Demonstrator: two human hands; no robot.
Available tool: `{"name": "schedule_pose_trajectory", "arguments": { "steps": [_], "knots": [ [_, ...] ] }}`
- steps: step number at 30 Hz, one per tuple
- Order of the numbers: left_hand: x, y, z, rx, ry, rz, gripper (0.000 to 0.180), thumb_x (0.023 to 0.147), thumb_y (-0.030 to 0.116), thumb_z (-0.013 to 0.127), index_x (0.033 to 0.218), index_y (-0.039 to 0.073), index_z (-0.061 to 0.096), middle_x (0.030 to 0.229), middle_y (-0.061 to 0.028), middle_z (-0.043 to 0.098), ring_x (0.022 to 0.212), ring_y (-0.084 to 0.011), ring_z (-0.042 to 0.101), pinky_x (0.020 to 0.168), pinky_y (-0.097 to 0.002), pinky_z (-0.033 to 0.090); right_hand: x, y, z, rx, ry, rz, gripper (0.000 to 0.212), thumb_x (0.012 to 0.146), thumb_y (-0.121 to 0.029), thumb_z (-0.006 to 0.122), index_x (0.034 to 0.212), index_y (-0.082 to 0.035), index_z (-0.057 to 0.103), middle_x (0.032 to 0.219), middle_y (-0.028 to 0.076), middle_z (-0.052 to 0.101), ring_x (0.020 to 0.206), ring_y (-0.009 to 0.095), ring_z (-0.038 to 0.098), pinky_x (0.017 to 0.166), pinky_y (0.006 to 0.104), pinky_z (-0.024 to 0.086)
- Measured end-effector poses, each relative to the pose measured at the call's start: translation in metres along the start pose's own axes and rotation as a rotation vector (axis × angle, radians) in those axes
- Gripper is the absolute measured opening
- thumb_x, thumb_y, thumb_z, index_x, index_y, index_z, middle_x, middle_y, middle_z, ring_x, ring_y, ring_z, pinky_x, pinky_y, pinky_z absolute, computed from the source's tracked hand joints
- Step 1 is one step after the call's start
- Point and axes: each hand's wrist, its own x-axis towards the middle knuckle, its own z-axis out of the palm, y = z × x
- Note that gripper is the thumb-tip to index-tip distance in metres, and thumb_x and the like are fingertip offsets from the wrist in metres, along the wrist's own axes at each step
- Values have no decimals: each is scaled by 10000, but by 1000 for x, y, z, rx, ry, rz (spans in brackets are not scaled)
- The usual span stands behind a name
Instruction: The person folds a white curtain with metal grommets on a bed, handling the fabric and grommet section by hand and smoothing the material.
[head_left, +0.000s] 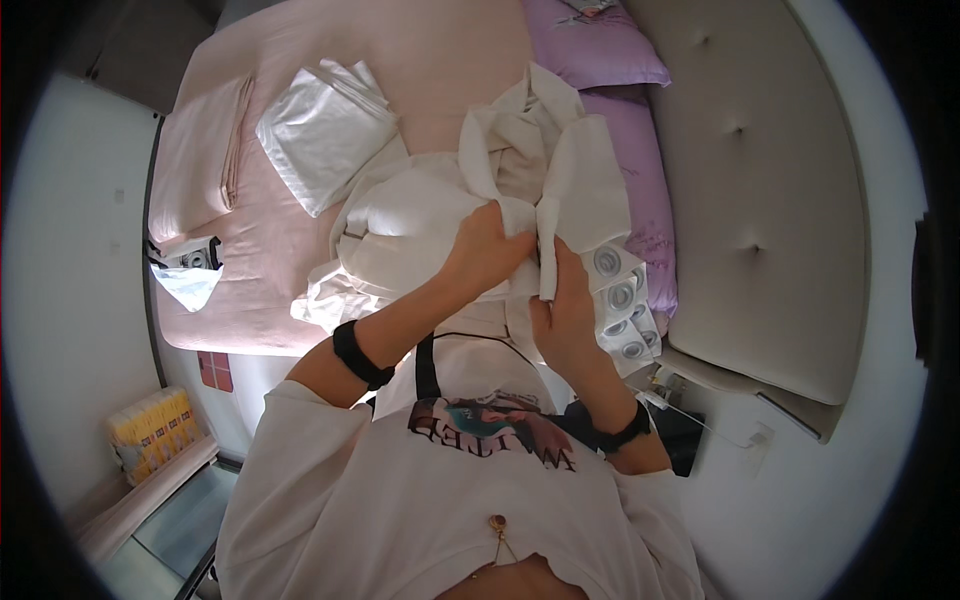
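Note:
A large heap of cream cloth [410, 205] lies across the near side of the bed, in front of me. My left hand [487, 248] is closed, its fingers tucked at the cloth's folded edge. Just right of it, my right hand [568, 305] grips an upright fold of the same cloth between thumb and fingers. Some left fingertips are hidden by the fabric. Beside my right hand, overlapping white folds with grey rings [621, 297], like curtain eyelets, hang at the bed's edge. Whether they join the held cloth I cannot tell.
A folded white cloth [325, 130] lies farther left on the pink bed sheet [430, 60]. Folded pink bedding [195, 165] and a white bag [190, 275] are at the far left. Purple pillows [635, 180] rest by the padded headboard [760, 190]. A cable [700, 425] runs to the wall.

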Motion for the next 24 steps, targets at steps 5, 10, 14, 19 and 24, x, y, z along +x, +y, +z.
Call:
{"name": "schedule_pose_trajectory", "arguments": {
  "steps": [5, 10, 14, 19, 24],
  "knots": [
    [-7, 8, 12, -189, -28, -130, 206, 665, 128, 456, 734, -52, 528, 638, -137, 547, 585, -203, 545, 515, -298, 428, 2, 1, -9, -36, -56, -30, 561, 609, -27, 516, 1102, 71, 267, 943, 184, 404, 826, 326, 402, 720, 378, 301],
    [-5, -5, 15, -293, -299, -357, 189, 723, 98, 425, 789, -58, 508, 711, -91, 536, 597, -143, 531, 495, -245, 443, -4, 30, -5, -164, 23, -106, 548, 567, -43, 570, 1063, 44, 353, 870, 162, 453, 780, 310, 434, 697, 361, 320],
    [-4, -2, 18, -423, -270, -377, 228, 704, 115, 435, 669, -99, 505, 610, -137, 540, 551, -176, 546, 433, -264, 430, -15, 45, -6, -198, 19, -85, 529, 524, -21, 575, 1028, 9, 419, 854, 150, 462, 742, 303, 438, 655, 361, 344],
    [19, 27, -3, 94, -593, -345, 298, 735, 223, 450, 760, -69, 505, 656, -114, 549, 565, -200, 550, 488, -272, 443, -36, 50, -25, -139, 15, -78, 545, 481, -2, 555, 1014, -9, 440, 810, 142, 461, 727, 306, 430, 629, 360, 354],
    [78, 3, 13, 813, -348, -14, 389, 749, 338, 455, 903, -18, 491, 814, -136, 548, 749, -253, 526, 628, -320, 421, -76, 41, -65, -12, -124, -106, 461, 454, -16, 557, 912, -18, 505, 723, 114, 473, 645, 298, 450, 569, 350, 368]
  ]
}}
